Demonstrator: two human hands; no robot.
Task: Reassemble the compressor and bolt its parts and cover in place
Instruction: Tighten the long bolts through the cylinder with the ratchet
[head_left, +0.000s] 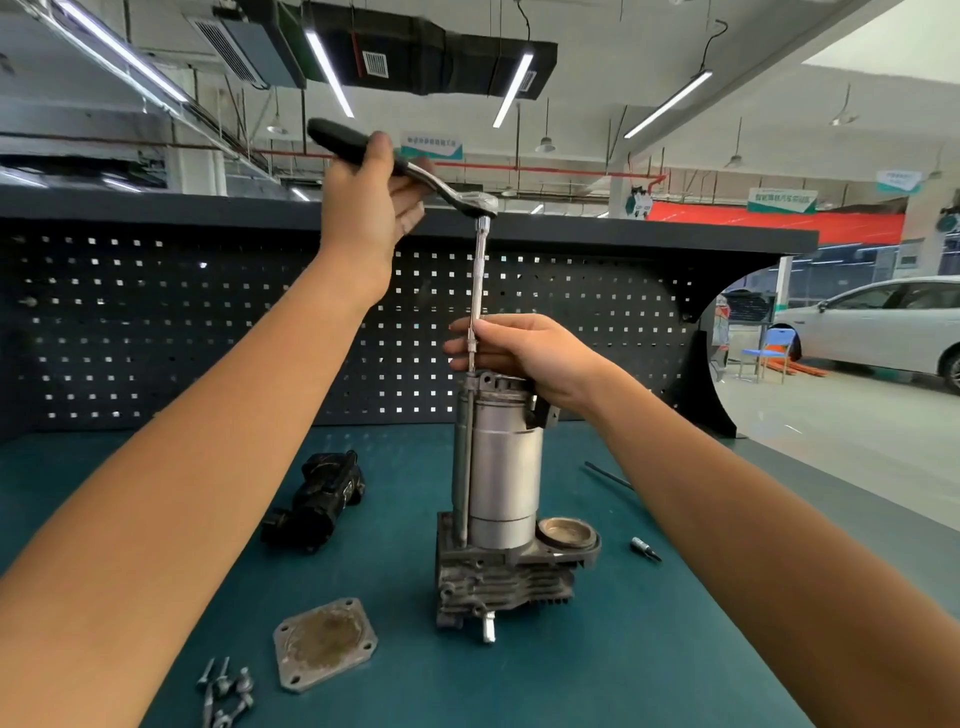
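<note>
Compressor (498, 493): upright, mid-table (675, 649), unclamped.
Left hand (371, 197): curled round ratchet (415, 171) handle.
Right hand (519, 353): pinches extension (478, 291) just above the top flange.
Risk: side load from the swing may tip the compressor or cock the extension off its fastener.
Cover (324, 642), bolts (226, 691): loose, front left.

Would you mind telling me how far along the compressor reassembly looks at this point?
Looks done: the silver cylinder stands seated on the finned base. In hand: the left hand grips the ratchet while the right hand steadies the extension bar at the top flange. Left: the square cover plate, loose bolts and black part lie unfitted on the mat.
</note>
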